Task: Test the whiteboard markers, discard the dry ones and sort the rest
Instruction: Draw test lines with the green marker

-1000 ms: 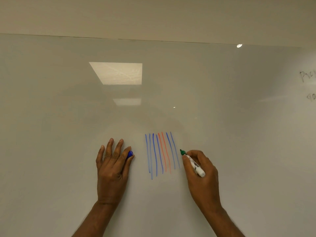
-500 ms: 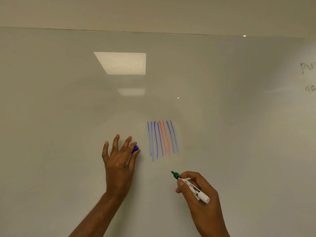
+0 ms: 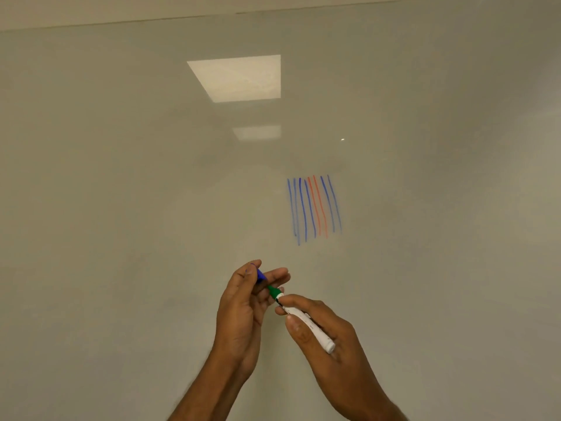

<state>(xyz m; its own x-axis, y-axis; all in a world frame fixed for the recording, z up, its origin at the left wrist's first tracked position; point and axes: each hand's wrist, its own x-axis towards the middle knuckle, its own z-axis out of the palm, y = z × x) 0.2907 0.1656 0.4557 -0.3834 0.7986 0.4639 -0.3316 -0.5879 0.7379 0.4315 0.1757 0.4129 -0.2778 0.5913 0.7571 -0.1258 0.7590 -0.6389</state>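
A white-barrelled marker (image 3: 306, 323) with a green tip is gripped in my right hand (image 3: 331, 344), tip pointing up-left. My left hand (image 3: 243, 308) pinches a blue cap (image 3: 260, 275) between thumb and fingers. The green tip sits right at the cap's mouth; how far it is in I cannot tell. Both hands are held in front of the whiteboard (image 3: 121, 208), off its surface. Several blue and two red test strokes (image 3: 314, 208) stand on the board above the hands.
The glossy board reflects a ceiling light panel (image 3: 239, 77) high in the middle. The wall strip above the board (image 3: 91, 10) runs along the top.
My left hand has lifted off the board with the blue cap. My right hand has dropped from beside the strokes and brought the marker's tip to the cap.
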